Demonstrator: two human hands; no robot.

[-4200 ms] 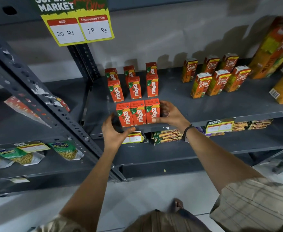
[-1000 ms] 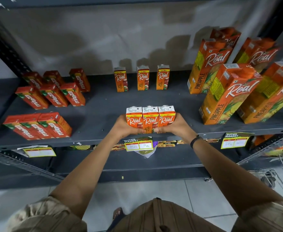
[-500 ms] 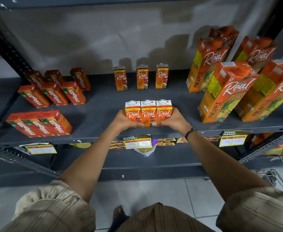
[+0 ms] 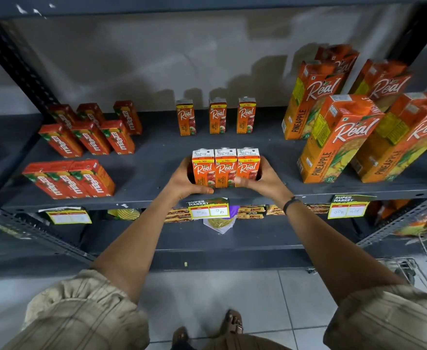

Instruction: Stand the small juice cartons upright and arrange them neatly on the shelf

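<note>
Three small Real cartons (image 4: pixel 225 168) stand upright, side by side and touching, near the front edge of the grey shelf (image 4: pixel 157 170). Left hand (image 4: pixel 186 181) presses the row's left end, right hand (image 4: pixel 259 179) its right end, both clamped on the row, thumbs across the fronts. Three more small cartons (image 4: pixel 217 119) stand spaced behind; their bases apparently rest level, though blurred.

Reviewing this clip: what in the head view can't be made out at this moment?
- Lower fronts of the three small Real cartons: covered by the left hand and right hand.
- Handwritten prices on the left shelf tag: too faint.
- Goods on the lower shelf: hidden by the shelf edge and the tags.
- Rightmost pineapple carton: blurred, partly cut off.
</note>
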